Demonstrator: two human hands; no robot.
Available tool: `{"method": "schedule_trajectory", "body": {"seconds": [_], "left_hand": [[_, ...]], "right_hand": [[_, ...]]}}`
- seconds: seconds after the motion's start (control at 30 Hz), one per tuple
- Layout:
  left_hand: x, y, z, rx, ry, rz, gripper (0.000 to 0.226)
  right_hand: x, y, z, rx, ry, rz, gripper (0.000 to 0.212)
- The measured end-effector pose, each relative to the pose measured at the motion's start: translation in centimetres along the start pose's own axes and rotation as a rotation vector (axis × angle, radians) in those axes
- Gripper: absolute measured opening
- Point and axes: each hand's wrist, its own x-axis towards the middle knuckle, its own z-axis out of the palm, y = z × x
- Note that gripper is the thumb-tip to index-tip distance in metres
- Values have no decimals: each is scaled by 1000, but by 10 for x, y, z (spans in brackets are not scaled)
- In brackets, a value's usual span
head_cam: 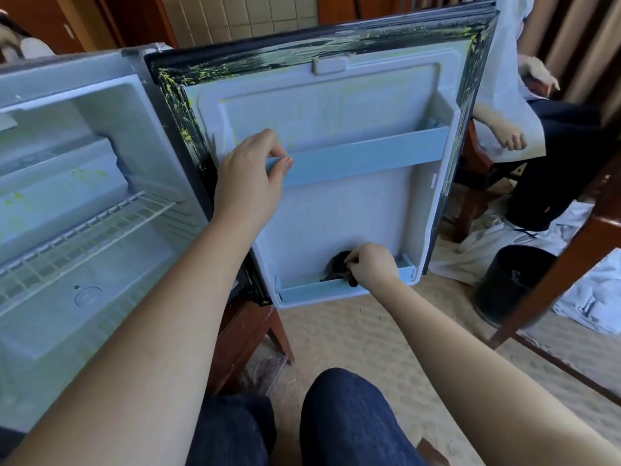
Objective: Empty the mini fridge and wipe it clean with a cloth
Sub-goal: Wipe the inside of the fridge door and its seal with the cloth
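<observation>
A sandy carpet point(353, 338) covers the floor of a wood-panelled room, and the mini fridge point(100, 156) sits on a wooden stand point(242, 338) with its door point(336, 216) swung wide open; left of the door the cabinet shows only a wire rack point(84, 233) and some yellowish smears; the black seal point(174, 85) round the door's edge is flecked with yellow; the left hand point(248, 183) has fingers and thumb curled over the left end of the upper door rail point(363, 159); the right hand point(371, 267), well apart from it at the foot of the door, grips a dark cloth point(337, 260) pushed into the lower door shelf point(309, 290); right of the door a seated person point(554, 156) waits on a chair, with a black bin point(504, 284) and crumpled white linen point(591, 297) on the carpet nearby.
</observation>
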Motion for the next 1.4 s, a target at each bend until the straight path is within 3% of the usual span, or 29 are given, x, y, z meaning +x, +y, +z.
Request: {"method": "schedule_trajectory", "body": {"seconds": [0.07, 0.17, 0.37, 0.47, 0.53, 0.63, 0.7, 0.9, 1.0, 1.1, 1.17, 1.33, 1.4], "left_hand": [[0, 0, 0, 7, 10, 3, 13], [1, 0, 1, 7, 8, 1, 13], [1, 1, 4, 15, 18, 16, 13], [0, 1, 4, 19, 19, 6, 13], [1, 2, 4, 21, 24, 4, 14], [3, 6, 5, 16, 23, -21, 16], [1, 7, 4, 0, 24, -24, 19], [-1, 5, 4, -15, 38, 5, 21], [-2, 6, 5, -12, 60, 0, 22], [-3, 5, 4, -11, 65, -10, 22], [-2, 4, 4, -11, 71, -11, 22], [-1, 6, 9, 12, 86, -17, 22], [0, 7, 9, 11, 78, -31, 21]], "right_hand": [[2, -2, -2, -6, -6, 10, 32], [-3, -1, -4, 36, 114, -33, 30], [-11, -28, -75, 318, 644, -188, 22], [-10, -35, -91, 319, 770, -252, 21], [-5, -25, -80, 169, 672, -213, 24], [3, 7, -36, -230, 261, 63, 27], [-1, 18, -20, -298, 97, 169, 23], [1, 10, -22, -263, 25, 199, 12], [1, 11, -25, -236, -6, 183, 26], [-2, 12, -29, -237, -3, 173, 26], [-7, 11, -32, -126, 123, 134, 14], [-14, -27, -89, 208, 779, -172, 16], [-9, -37, -101, 162, 853, -186, 15]]}}
